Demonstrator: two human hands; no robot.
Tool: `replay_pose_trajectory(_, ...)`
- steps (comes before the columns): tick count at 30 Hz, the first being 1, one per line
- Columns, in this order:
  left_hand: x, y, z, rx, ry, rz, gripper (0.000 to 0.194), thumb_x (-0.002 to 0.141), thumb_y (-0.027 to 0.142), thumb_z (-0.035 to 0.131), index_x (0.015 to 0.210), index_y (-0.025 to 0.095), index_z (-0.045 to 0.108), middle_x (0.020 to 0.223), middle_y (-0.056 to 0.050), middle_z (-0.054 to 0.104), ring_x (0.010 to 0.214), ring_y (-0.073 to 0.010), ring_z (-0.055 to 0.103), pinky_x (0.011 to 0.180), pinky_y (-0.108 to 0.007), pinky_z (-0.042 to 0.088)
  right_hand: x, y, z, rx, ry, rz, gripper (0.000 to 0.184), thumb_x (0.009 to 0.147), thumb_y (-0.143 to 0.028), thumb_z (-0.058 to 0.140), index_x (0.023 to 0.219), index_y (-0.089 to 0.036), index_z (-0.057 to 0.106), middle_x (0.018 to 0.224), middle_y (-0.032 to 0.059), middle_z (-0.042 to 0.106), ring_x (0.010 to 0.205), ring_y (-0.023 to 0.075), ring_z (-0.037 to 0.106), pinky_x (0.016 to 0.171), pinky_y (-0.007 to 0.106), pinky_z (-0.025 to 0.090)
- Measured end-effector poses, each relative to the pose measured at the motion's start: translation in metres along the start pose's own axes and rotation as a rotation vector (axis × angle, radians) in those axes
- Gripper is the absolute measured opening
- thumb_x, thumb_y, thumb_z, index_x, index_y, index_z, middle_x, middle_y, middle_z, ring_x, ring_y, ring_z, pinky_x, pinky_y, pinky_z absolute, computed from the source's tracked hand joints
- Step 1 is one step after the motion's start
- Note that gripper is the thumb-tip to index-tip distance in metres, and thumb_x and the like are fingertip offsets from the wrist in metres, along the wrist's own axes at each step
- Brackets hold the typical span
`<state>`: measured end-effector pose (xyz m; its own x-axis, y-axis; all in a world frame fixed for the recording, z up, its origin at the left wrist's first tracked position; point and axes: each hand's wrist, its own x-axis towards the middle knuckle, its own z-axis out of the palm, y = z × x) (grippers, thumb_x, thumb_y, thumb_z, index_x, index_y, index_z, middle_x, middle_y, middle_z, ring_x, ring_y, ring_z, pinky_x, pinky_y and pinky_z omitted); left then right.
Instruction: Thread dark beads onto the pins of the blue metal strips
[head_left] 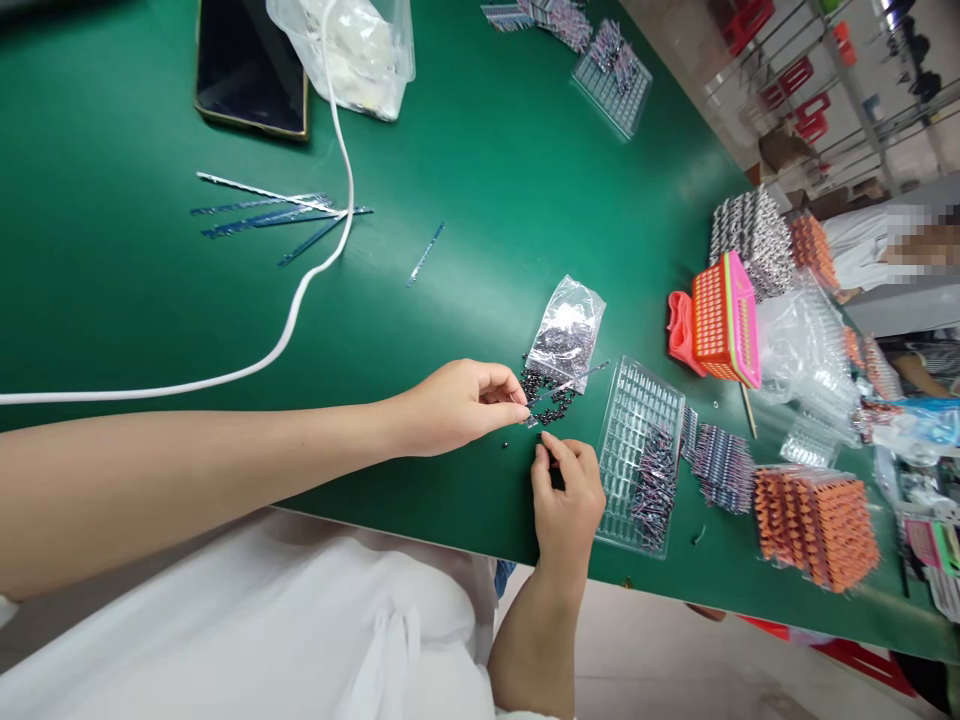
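My left hand (480, 405) pinches one end of a thin shiny strip (581, 377), which slants up and right over a loose pile of small black beads (556, 404). Just below, my right hand (568, 490) has thumb and forefinger closed together near a tiny dark piece, perhaps a bead; I cannot make out what it holds. A clear bag (568, 325) of dark beads lies against the pile. To the right of my right hand is a clear compartment tray (626, 440) with a heap of small pink-and-dark pieces (655, 485) on it. One stray bead (505, 444) rests left of the hands.
Blue strips (262, 215) lie under a white cable (289, 325), near a phone (251, 65) and a plastic-lined container (367, 55). On the right are an orange basket (716, 320), stacked orange pieces (814, 525) and striped packs (722, 468). Another tray (613, 80) sits farther back.
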<state>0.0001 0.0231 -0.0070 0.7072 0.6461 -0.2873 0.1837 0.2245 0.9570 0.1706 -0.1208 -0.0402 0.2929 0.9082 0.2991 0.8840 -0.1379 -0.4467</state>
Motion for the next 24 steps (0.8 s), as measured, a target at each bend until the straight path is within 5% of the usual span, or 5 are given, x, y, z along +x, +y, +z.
replay_pose_trajectory(7,0.0,0.002,0.0,-0.003,0.004,-0.006,0.02,0.083,0.039,0.064,0.082,0.018,0.066,0.079,-0.002,0.069,0.078,-0.0188,0.062,0.071,-0.03,0.046,0.0,-0.001,0.0,-0.072,-0.005,-0.084,0.02,0.096,-0.021,0.056,0.108,-0.021,0.073,0.092,0.006,0.065,0.086,0.017,0.06,0.078,0.033,0.051)
replay_pose_trajectory(19,-0.002,0.001,0.002,0.016,-0.034,-0.008,0.023,0.083,0.039,0.065,0.084,0.017,0.066,0.08,-0.002,0.07,0.078,-0.0187,0.063,0.071,-0.029,0.047,0.01,-0.002,0.006,-0.132,-0.054,-0.02,0.017,0.096,-0.022,0.052,0.094,-0.018,0.068,0.088,0.0051,0.063,0.079,0.0156,0.058,0.074,0.03,0.049)
replay_pose_trajectory(24,-0.005,-0.002,0.007,-0.013,-0.081,-0.023,0.022,0.083,0.039,0.067,0.084,0.018,0.067,0.083,-0.003,0.073,0.083,-0.0211,0.067,0.075,-0.031,0.05,0.008,-0.011,0.0,0.109,0.004,0.113,0.011,0.091,-0.023,0.058,0.083,-0.019,0.065,0.081,0.0005,0.06,0.067,0.0115,0.054,0.064,0.025,0.046)
